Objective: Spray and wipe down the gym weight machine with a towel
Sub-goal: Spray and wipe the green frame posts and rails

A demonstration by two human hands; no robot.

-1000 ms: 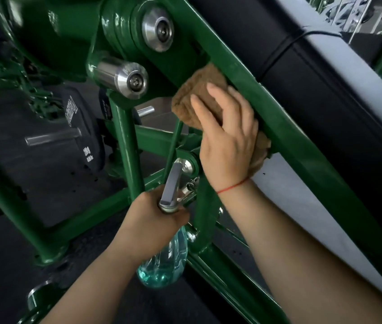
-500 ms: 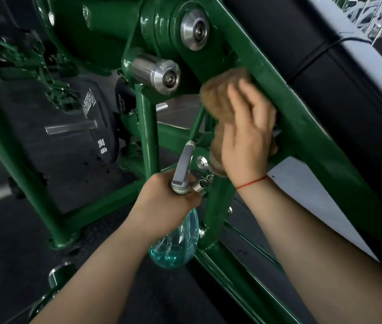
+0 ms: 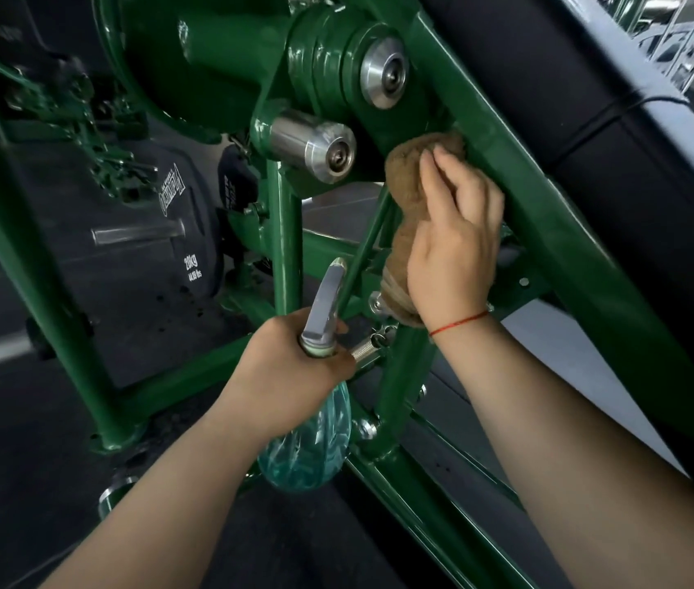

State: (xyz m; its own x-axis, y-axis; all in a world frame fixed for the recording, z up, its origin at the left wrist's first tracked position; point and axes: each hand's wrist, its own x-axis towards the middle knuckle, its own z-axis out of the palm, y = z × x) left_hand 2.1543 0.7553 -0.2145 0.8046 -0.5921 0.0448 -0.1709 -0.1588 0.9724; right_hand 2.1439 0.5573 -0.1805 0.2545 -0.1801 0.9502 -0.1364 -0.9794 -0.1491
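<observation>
A green steel weight machine fills the view; its thick diagonal beam [image 3: 557, 214] runs from the top centre down to the right. My right hand [image 3: 455, 248] presses a bunched brown towel [image 3: 406, 197] against the inner side of that beam, just below the pivot with its silver end caps [image 3: 383, 74]. My left hand [image 3: 294, 371] grips the neck of a clear teal spray bottle [image 3: 307, 444], whose silver nozzle [image 3: 328, 295] points up toward the frame. Much of the towel is hidden under my right hand.
A black 20 kg plate [image 3: 192, 231] hangs on a bar at the left. A black seat pad [image 3: 591, 91] lies above the beam. Green uprights [image 3: 285, 240], a spring and bolts crowd the space around the bottle. The floor is dark rubber.
My right hand has slid the towel along the beam toward the pivot and bunched it into a longer roll. The view has shifted to the left. The left hand keeps its hold on the bottle.
</observation>
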